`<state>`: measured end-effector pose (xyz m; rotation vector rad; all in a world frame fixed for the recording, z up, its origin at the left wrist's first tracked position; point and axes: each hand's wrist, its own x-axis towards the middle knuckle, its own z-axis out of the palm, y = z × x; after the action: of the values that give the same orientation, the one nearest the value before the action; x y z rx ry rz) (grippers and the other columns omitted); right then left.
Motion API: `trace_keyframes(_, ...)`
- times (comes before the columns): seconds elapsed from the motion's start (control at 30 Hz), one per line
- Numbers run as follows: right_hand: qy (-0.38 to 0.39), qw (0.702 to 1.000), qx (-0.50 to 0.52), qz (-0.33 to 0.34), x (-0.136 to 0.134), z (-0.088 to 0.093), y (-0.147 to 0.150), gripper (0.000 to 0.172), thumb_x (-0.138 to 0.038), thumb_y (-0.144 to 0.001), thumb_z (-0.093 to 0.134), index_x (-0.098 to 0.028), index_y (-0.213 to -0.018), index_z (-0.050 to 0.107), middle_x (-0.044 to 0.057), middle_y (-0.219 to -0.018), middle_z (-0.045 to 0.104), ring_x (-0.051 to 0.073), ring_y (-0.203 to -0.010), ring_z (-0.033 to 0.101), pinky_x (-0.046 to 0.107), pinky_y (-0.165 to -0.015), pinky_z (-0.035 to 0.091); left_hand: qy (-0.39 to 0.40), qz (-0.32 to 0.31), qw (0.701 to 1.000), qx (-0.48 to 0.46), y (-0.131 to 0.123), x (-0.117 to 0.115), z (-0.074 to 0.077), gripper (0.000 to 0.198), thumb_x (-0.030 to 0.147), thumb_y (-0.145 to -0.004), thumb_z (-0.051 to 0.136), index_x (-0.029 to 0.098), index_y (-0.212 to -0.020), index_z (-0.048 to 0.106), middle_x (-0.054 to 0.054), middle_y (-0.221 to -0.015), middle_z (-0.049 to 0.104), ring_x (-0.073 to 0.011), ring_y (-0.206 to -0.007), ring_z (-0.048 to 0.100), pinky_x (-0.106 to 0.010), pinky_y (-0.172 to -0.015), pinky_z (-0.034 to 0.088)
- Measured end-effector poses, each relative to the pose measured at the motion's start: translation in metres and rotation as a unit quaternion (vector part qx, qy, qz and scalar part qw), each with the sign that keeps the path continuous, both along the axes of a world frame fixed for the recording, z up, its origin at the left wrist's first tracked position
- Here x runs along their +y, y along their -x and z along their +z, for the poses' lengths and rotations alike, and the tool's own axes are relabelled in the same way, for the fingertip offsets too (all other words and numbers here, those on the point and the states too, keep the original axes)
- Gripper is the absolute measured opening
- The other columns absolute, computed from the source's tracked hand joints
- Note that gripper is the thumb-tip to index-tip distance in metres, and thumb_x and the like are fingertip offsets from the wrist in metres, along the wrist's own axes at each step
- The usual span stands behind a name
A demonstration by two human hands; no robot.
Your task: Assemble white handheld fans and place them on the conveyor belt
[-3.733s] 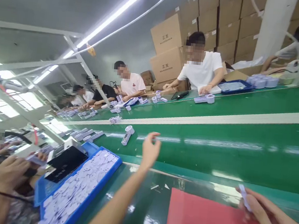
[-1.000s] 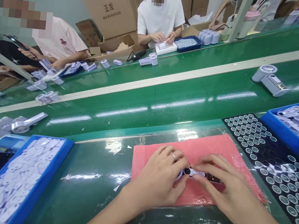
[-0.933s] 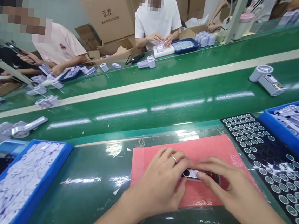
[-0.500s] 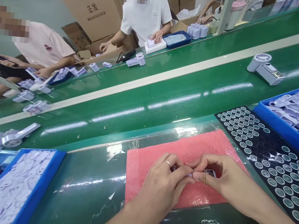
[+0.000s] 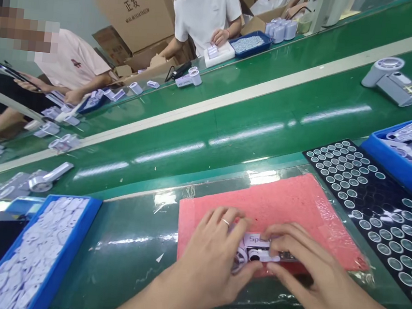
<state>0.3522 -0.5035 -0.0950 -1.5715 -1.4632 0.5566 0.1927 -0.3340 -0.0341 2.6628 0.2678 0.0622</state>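
- Centrally, low in the frame: a white plastic handheld device (image 5: 260,253) with a round head and a flat rectangular body, lying across a pink foam mat (image 5: 281,200), head toward the left, a pale label on top reading "Sp" and the rest hidden by fingers.
- Left hand (image 5: 212,257), a thin metal ring (image 5: 225,222) on one finger: fingers curled and clasping the round head end.
- Right hand (image 5: 312,266): fingers bent over the rectangular body, fingertips pressing on it; neither hand released.
- To the right, a black sheet of pale round discs (image 5: 368,211): many discs in rows, a patch of bare spots near the middle.
- Lower left, a blue plastic tray (image 5: 60,259) heaped with flat white parts; upper right of the bench, a second blue plastic tray (image 5: 394,165) of white parts.
- Under everything, a glossy dark green bench top (image 5: 125,268); beyond it, a green conveyor belt (image 5: 230,132) with a pale stripe and a similar white device (image 5: 391,80) lying upper right.
- Across the belt, a co-worker in a white T-shirt (image 5: 205,13) handling small parts; upper left, a large cardboard carton (image 5: 127,3).
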Motion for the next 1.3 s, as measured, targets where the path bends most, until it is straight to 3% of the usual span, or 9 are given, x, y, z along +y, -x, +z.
trace_keyframes(0.1, -0.052, 0.984, -0.171, -0.019, -0.006, -0.004, 0.007, 0.030, -0.032, -0.122, 0.039, -0.015, -0.141, 0.054, 0.004, -0.138, 0.057, 0.017, -0.132, 0.048, 0.028, -0.111, 0.038, -0.024, -0.016, 0.999, 0.024, 0.009, -0.005, -0.004, 0.040, 0.036, -0.100, 0.064, 0.012, -0.133, 0.059, -0.014, -0.123, 0.067, -0.0323, -0.108, 0.062, -0.052, -0.090, 0.060)
trace_keyframes(0.27, -0.067, 0.960, -0.271, 0.002, -0.003, -0.008, 0.000, 0.042, -0.034, -0.121, 0.039, -0.002, -0.140, 0.058, 0.012, -0.127, 0.062, 0.027, -0.114, 0.055, 0.040, -0.101, 0.040, -0.094, -0.052, 0.994, 0.020, 0.008, -0.011, -0.007, 0.050, 0.042, -0.108, 0.049, 0.005, -0.141, 0.055, -0.017, -0.125, 0.069, -0.0342, -0.107, 0.061, -0.050, -0.088, 0.061)
trace_keyframes(0.5, -0.086, 0.948, -0.307, 0.006, -0.012, -0.021, 0.005, 0.034, -0.016, -0.115, 0.049, 0.006, -0.140, 0.057, 0.019, -0.131, 0.062, 0.035, -0.113, 0.055, 0.049, -0.099, 0.044, -0.126, -0.063, 0.990, -0.017, 0.006, -0.017, -0.015, 0.040, 0.034, -0.111, 0.041, 0.005, -0.130, 0.061, -0.014, -0.106, 0.072, -0.0279, -0.090, 0.060, -0.044, -0.078, 0.057)
trace_keyframes(0.83, -0.076, 0.929, -0.363, -0.005, -0.010, -0.019, 0.014, 0.032, -0.013, -0.111, 0.049, 0.009, -0.134, 0.056, 0.024, -0.122, 0.061, 0.038, -0.101, 0.054, 0.052, -0.088, 0.046, -0.136, -0.078, 0.987, -0.042, 0.008, -0.013, -0.022, 0.036, 0.037, -0.109, 0.049, 0.008, -0.126, 0.063, -0.012, -0.108, 0.073, -0.0259, -0.087, 0.059, -0.041, -0.074, 0.054)
trace_keyframes(0.97, -0.061, 0.933, -0.354, -0.023, -0.009, -0.018, 0.015, 0.032, -0.014, -0.113, 0.045, 0.006, -0.135, 0.055, 0.022, -0.124, 0.061, 0.035, -0.101, 0.052, 0.051, -0.088, 0.045, -0.136, -0.084, 0.986, -0.036, 0.008, -0.010, -0.023, 0.034, 0.034, -0.108, 0.049, 0.009, -0.125, 0.063, -0.012, -0.106, 0.072, -0.0258, -0.088, 0.060, -0.041, -0.074, 0.053)
trace_keyframes(1.13, -0.056, 0.962, -0.265, 0.019, -0.010, -0.014, 0.006, 0.039, -0.025, -0.119, 0.044, 0.003, -0.144, 0.051, 0.016, -0.127, 0.061, 0.030, -0.107, 0.052, 0.044, -0.091, 0.044, -0.162, -0.078, 0.983, -0.044, 0.010, -0.010, -0.023, 0.039, 0.042, -0.107, 0.054, 0.010, -0.128, 0.062, -0.010, -0.107, 0.073, -0.0255, -0.087, 0.061, -0.038, -0.069, 0.052)
trace_keyframes(1.3, -0.059, 0.946, -0.317, -0.007, -0.012, -0.016, 0.011, 0.035, -0.013, -0.113, 0.046, 0.007, -0.141, 0.052, 0.021, -0.127, 0.060, 0.035, -0.106, 0.051, 0.050, -0.092, 0.044, -0.164, -0.073, 0.983, -0.039, 0.009, -0.012, -0.024, 0.037, 0.039, -0.108, 0.052, 0.010, -0.128, 0.062, -0.011, -0.104, 0.072, -0.0261, -0.090, 0.062, -0.037, -0.072, 0.054)
